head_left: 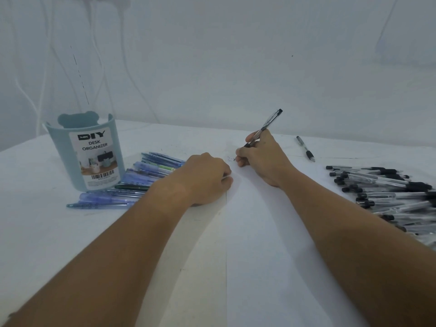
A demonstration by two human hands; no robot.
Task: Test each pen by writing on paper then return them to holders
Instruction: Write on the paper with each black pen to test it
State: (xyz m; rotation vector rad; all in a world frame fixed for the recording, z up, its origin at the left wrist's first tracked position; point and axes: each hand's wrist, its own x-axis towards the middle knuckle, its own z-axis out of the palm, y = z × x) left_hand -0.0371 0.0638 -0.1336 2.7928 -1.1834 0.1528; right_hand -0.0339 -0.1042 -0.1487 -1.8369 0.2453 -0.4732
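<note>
White table [35, 232] (pens scattered), blank white wall [236, 67] behind.

The paper [271, 244] is white, smooth and matt. The pen [266, 128] in the right hand [262, 159] has a clear, shiny plastic body with a black cap end. The pile of pens [391, 192] at three o'clock is the same clear plastic with black parts. The blue pens [132, 182] at nine o'clock look like see-through plastic. The holder [87, 152] is matt pale blue plastic with a glossy paper label. The desk [35, 220] looks white and matt.
</note>
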